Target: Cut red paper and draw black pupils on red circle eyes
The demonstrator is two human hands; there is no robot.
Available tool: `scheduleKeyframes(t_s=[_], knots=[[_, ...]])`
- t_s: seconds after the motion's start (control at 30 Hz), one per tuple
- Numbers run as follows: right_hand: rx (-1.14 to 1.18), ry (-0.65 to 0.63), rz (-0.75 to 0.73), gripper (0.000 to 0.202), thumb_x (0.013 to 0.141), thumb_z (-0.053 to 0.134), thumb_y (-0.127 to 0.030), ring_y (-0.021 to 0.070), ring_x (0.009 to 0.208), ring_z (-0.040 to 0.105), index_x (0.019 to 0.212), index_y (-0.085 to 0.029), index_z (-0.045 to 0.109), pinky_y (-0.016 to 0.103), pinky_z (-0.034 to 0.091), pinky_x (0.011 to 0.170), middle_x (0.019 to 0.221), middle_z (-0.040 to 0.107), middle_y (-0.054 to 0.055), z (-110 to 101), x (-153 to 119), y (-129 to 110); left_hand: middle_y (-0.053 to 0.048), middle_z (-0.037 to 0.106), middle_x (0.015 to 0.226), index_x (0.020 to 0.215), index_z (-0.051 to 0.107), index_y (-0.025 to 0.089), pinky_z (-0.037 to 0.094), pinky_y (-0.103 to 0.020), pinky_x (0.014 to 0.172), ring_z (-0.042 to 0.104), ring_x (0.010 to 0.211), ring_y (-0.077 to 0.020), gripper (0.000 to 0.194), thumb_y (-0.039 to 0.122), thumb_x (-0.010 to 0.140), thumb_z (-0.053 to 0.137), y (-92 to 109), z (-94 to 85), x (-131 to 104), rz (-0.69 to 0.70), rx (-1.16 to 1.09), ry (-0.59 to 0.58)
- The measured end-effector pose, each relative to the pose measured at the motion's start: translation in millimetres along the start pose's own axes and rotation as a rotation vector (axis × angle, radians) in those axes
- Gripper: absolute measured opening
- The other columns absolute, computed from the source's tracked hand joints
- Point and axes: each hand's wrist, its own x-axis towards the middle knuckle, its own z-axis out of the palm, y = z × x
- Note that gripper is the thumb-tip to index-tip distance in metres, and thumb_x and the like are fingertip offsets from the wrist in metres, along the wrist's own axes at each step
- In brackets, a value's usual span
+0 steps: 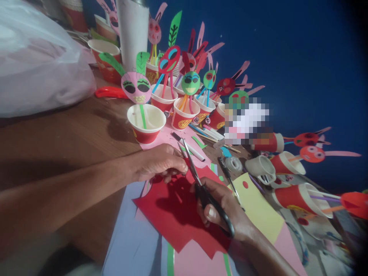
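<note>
My right hand (220, 209) holds black-handled scissors (211, 199), their blades parted and pointing up and to the left. Close to the blade tips is my left hand (161, 163), its thumb and fingers pinched together; whatever small piece it grips is too hidden to make out. Under both hands lies a red sheet of paper (178, 214) with jagged cut edges, shaded by the hands. Pink, lilac (129, 230) and yellow paper (255, 203) lie beneath and beside the red sheet. A white marker (194, 151) rests just beyond the blades.
Red paper cups (146, 136) with paper-faced figures on straws stand behind my hands. More cups lie tipped at the right. A plastic bag (43, 65) fills the upper left, near a tall white cylinder (133, 38). A tape roll (233, 164) and pen (230, 178) lie right of the scissors.
</note>
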Motion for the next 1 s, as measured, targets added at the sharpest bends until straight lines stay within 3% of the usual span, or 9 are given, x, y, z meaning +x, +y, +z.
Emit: scheduleKeyframes(t_s=[0.23,0.47,1.0], knots=[[0.007,0.058,0.006,0.052,0.070,0.063,-0.062,0.0093,0.045,0.047,0.094,-0.018,0.050,0.020,0.038,0.043,0.055,0.051,-0.004,1.4,-0.5,-2.5,0.005,0.045,0.038,0.051,0.058,0.011,0.030,-0.014,0.036,0.039,0.035,-0.0041,0.020,0.012,0.071,0.055,-4.6,0.3,2.7,0.045,-0.004,-0.001],[0.032,0.149,-0.065,0.051,0.070,0.061,-0.063,0.0095,0.044,0.048,0.091,-0.018,0.048,0.020,0.039,0.043,0.053,0.052,-0.004,6.5,0.4,-4.1,0.003,0.055,0.055,0.064,0.060,0.012,0.032,-0.015,0.040,0.043,0.041,-0.0036,0.020,0.030,0.073,0.063,-12.6,-0.5,4.2,0.165,0.006,-0.004],[0.096,0.082,-0.073,0.054,0.071,0.061,-0.063,0.0085,0.046,0.046,0.094,-0.017,0.046,0.019,0.039,0.045,0.057,0.052,-0.003,14.2,2.9,2.2,0.005,0.052,0.047,0.063,0.059,0.012,0.032,-0.015,0.035,0.042,0.036,-0.0040,0.005,0.015,0.067,0.057,-9.9,1.9,5.9,0.192,-0.002,0.096]])
